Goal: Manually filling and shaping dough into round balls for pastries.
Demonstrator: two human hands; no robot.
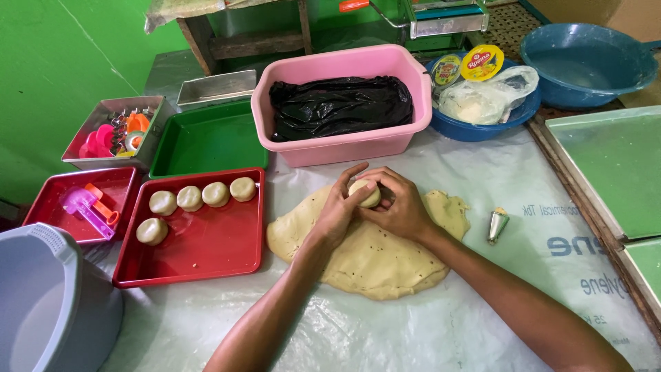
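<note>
Both hands are cupping a small round ball of pale dough w/ fingers curled round it. The left hand is grasping it from the left side, the right hand from the right, so the ball is sitting between them. The hands are hovering just over a big flat slab of pale yellow dough, which is lying on a clear plastic sheet. To the left, a red rectangular plastic tray is holding 5 round dough balls. Behind the hands, a pink plastic tub w/ a black bag in it is standing. A small shiny metal cone is lying to the right of the slab.
</note>
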